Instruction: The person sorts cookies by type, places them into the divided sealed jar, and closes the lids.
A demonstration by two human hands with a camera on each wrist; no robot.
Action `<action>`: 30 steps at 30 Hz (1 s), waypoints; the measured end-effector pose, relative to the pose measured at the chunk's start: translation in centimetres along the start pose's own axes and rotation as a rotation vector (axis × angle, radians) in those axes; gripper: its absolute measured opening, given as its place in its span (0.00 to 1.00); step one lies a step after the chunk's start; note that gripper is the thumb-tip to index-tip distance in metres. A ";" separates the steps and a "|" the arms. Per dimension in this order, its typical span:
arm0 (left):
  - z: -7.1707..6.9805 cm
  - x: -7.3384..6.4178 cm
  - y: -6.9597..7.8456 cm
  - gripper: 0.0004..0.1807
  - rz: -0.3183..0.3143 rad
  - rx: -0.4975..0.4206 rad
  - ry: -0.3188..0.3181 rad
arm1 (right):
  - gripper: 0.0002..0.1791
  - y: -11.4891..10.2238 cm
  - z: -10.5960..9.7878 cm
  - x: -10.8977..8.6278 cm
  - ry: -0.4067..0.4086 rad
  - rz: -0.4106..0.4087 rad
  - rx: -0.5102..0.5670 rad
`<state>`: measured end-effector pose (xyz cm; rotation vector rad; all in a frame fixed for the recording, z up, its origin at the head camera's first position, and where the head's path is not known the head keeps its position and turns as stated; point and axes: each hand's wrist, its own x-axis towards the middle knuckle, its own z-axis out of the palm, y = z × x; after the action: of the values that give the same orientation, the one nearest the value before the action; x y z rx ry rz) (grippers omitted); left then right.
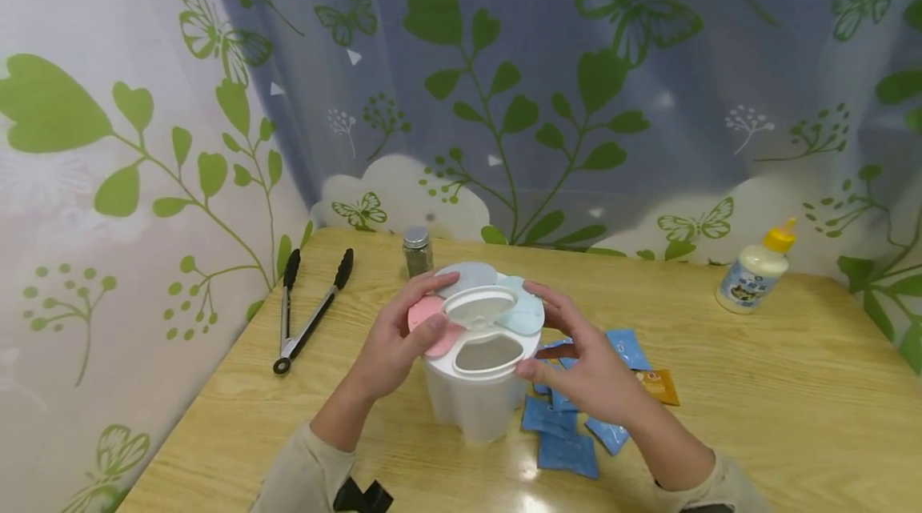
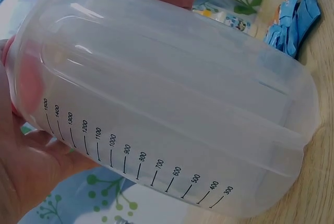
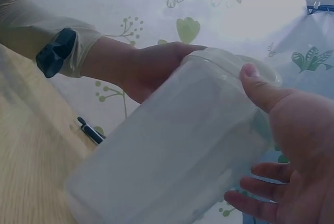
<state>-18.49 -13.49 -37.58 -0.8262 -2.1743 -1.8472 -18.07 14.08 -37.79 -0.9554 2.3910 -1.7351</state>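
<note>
A clear plastic storage container (image 1: 481,409) stands upright on the table, its divided lid carrying pink, grey, pale blue and white flaps. The white flap (image 1: 481,306) is raised, baring an opening (image 1: 490,354) at the front. My left hand (image 1: 394,337) grips the lid's left side, thumb over the pink flap (image 1: 432,319) and fingers reaching to the back. On the right, my right hand (image 1: 587,365) holds the lid's edge between thumb and forefinger; its other fingers are spread beside the wall in the right wrist view. Measuring marks (image 2: 125,161) run down the container (image 2: 172,88) in the left wrist view.
Several blue packets (image 1: 567,453) and an orange packet (image 1: 657,386) lie right of the container. Metal tongs with black tips (image 1: 310,329) rest at left. Behind stands a small silver-capped jar (image 1: 417,253); a yellow-capped bottle (image 1: 752,273) is at far right. A printed curtain (image 1: 533,97) hangs behind.
</note>
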 end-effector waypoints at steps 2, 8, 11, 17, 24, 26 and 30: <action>0.0 0.0 0.0 0.25 0.002 -0.006 -0.001 | 0.45 -0.1 -0.3 -0.1 -0.013 0.011 -0.003; 0.0 -0.1 0.0 0.26 -0.002 -0.023 -0.005 | 0.43 0.4 -1.3 -0.3 -0.060 -0.011 -0.015; 0.0 -0.1 0.0 0.26 -0.009 -0.017 -0.008 | 0.42 0.8 -2.1 -0.3 -0.088 -0.021 -0.003; -0.1 0.1 0.0 0.26 -0.006 -0.014 -0.011 | 0.43 1.8 -3.9 -0.2 -0.119 -0.021 0.000; 0.0 0.3 -0.2 0.27 0.003 -0.031 -0.010 | 0.41 3.5 -6.2 -0.2 -0.151 0.000 0.032; 0.0 0.3 -0.2 0.26 0.006 -0.028 -0.010 | 0.41 4.1 -6.6 -0.2 -0.157 0.003 0.044; -0.1 0.1 -0.3 0.26 0.011 -0.016 -0.005 | 0.40 5.3 -7.2 -0.3 -0.189 0.003 0.051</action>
<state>-18.72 -13.61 -37.76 -0.8450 -2.1568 -1.8618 -22.91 21.36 -39.76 -1.0569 2.2205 -1.6162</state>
